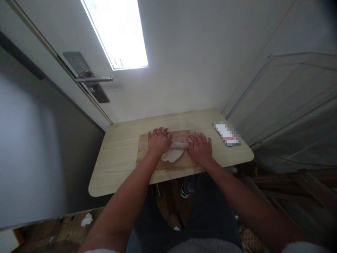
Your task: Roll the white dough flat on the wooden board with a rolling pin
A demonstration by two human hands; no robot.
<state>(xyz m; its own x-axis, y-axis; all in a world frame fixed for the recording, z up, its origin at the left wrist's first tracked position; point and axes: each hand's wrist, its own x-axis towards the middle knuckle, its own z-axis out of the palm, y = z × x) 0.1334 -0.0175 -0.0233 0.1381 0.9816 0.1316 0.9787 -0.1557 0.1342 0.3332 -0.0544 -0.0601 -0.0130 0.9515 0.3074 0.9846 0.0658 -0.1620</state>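
A rolling pin lies crosswise over a flat piece of pale dough. My left hand is closed over the pin's left end, and my right hand wraps its right end. Beneath the dough is a wooden board. Part of the dough shows on the near side of the pin, with a little more on the far side. Both ends of the pin are hidden under my palms and fingers.
The board rests on a small light wood table pushed against a white door with a metal handle. A phone-like flat object, blurred out, lies on the table's right side. Crumpled white paper is on the floor.
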